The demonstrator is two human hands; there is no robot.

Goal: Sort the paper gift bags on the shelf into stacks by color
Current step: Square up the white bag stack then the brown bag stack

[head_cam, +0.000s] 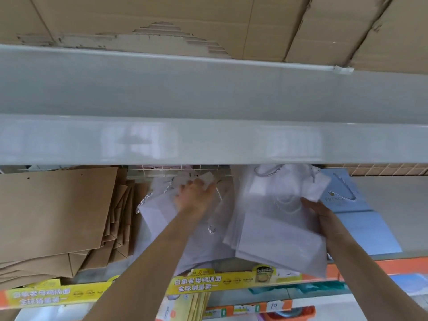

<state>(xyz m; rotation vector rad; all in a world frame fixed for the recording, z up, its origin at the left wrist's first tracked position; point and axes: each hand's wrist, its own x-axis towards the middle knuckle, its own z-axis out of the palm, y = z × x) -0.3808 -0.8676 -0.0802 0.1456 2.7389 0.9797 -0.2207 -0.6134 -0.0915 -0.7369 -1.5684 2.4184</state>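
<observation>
Risk: right hand (316,210) fingers pinch only the white bag stack (278,239) overhanging the shelf (379,260) lip, left hand (193,198) grips another white bag (159,212), so the stack may slide off.

Both forearms bare, no sleeves, rings or watch visible

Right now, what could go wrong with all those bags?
The white bags the right hand holds stick out past the shelf edge, so they might slide off. The left hand reaching over the other white pile could tangle in its cord handles or nudge the brown bags.
</observation>
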